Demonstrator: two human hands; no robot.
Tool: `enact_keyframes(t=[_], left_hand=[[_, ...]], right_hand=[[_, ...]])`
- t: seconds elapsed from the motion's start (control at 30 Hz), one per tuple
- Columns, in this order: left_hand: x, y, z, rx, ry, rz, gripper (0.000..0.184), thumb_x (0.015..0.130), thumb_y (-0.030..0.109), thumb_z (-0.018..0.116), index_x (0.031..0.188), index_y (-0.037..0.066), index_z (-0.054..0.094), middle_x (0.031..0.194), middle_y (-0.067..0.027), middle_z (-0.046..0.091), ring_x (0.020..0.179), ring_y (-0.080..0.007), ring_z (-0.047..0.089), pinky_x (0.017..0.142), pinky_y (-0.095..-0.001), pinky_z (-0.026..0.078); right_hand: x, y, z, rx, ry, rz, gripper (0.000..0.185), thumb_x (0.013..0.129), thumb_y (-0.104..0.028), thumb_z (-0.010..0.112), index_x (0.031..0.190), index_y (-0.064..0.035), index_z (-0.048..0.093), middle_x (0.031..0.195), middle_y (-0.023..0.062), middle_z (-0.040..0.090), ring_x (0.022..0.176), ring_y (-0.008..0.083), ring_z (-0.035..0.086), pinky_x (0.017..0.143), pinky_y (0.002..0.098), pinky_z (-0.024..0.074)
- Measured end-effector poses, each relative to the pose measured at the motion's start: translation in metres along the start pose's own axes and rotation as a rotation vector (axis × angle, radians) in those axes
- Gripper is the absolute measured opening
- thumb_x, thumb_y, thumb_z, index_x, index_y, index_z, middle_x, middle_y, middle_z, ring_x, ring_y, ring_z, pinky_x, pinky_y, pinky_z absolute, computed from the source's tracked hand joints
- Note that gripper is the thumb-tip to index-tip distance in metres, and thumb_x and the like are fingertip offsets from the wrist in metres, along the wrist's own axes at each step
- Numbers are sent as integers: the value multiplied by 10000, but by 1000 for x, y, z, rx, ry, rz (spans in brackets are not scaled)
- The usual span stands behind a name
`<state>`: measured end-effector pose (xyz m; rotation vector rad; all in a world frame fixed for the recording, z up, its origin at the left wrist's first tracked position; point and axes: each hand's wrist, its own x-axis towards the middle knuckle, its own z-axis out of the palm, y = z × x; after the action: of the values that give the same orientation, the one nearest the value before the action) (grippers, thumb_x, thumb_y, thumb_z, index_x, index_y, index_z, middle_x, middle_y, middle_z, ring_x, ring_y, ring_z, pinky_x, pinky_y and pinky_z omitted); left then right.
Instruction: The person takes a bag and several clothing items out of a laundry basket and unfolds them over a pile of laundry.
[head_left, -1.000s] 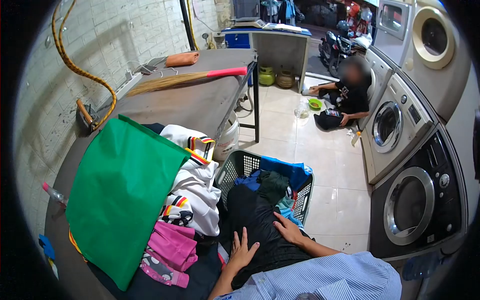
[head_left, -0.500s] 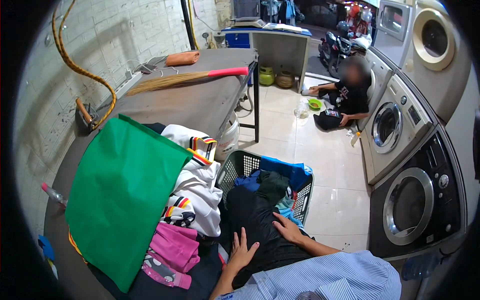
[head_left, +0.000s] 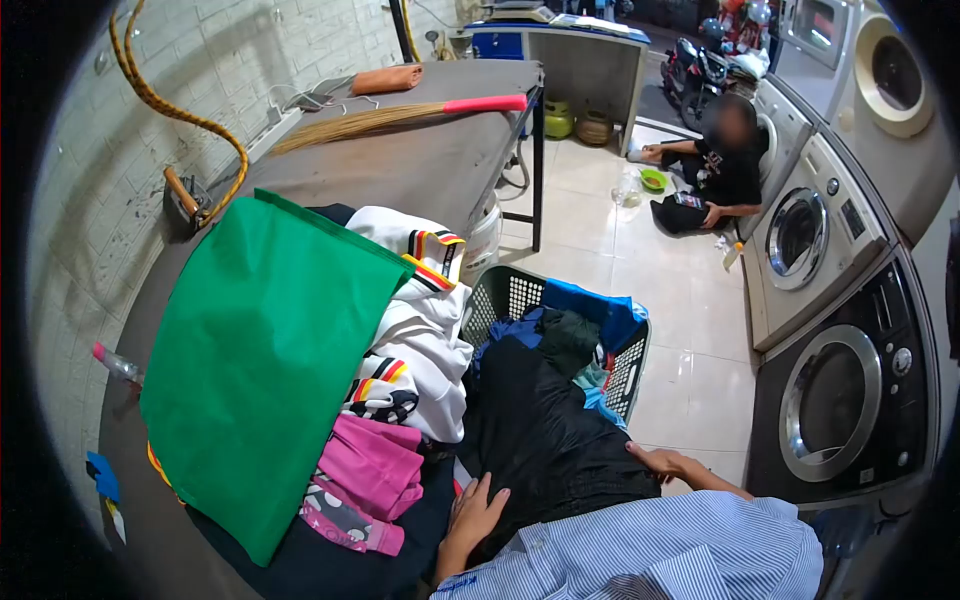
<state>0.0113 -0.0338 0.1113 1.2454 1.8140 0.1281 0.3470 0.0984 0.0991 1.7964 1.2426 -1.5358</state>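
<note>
My left hand [head_left: 476, 515] rests with its fingers apart at the left edge of a black garment [head_left: 550, 440]. At the garment's right edge is my right hand [head_left: 658, 461], fingers stretched out and touching the cloth. The black garment reaches from a striped shirt [head_left: 640, 550] at the bottom up to a dark green laundry basket [head_left: 497, 295] with other clothes in it. Left of my left hand lie pink clothing [head_left: 378, 465], a white garment with striped trim [head_left: 425, 345] and a big green bag [head_left: 265, 350] on top of the pile.
A grey table [head_left: 400, 150] holds a broom [head_left: 370, 122] and an orange roll [head_left: 387, 80]. Washing machines [head_left: 797, 240] line the right side. A person [head_left: 730, 165] sits on the tiled floor near a green bowl [head_left: 652, 180]. A plastic bottle [head_left: 117, 362] lies at the left.
The view has tilted and shifted, so the scene sits higher and further right. My right hand has moved from the top of the black garment to its right edge; my left hand has moved slightly down the cloth.
</note>
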Motion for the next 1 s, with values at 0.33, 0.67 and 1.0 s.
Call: enact_keyframes(t=[0.33,0.67,1.0], left_hand=[[-50,12,-35,-361,-229,414,684,817,283,638,1365,12,333,1373,-177,388,1198,-268,440,952,-304,372],[-82,54,-71,-96,-130,121,444,703,194,647,1119,40,616,958,-138,656,780,-249,603,717,-283,468],[-152,135,-152,-645,569,478,284,619,-38,578,895,-24,643,799,-58,636,650,-113,511,625,-192,393]], right_hand=[[24,18,18,456,42,-169,616,868,-550,466,1058,24,588,835,128,601,690,168,556,564,278,441],[-32,-25,-18,779,299,-479,343,879,-304,555,905,35,606,790,72,594,670,114,526,622,221,436],[-145,-130,-103,996,543,-1268,330,877,-363,538,924,-37,549,724,34,527,658,80,480,574,212,382]])
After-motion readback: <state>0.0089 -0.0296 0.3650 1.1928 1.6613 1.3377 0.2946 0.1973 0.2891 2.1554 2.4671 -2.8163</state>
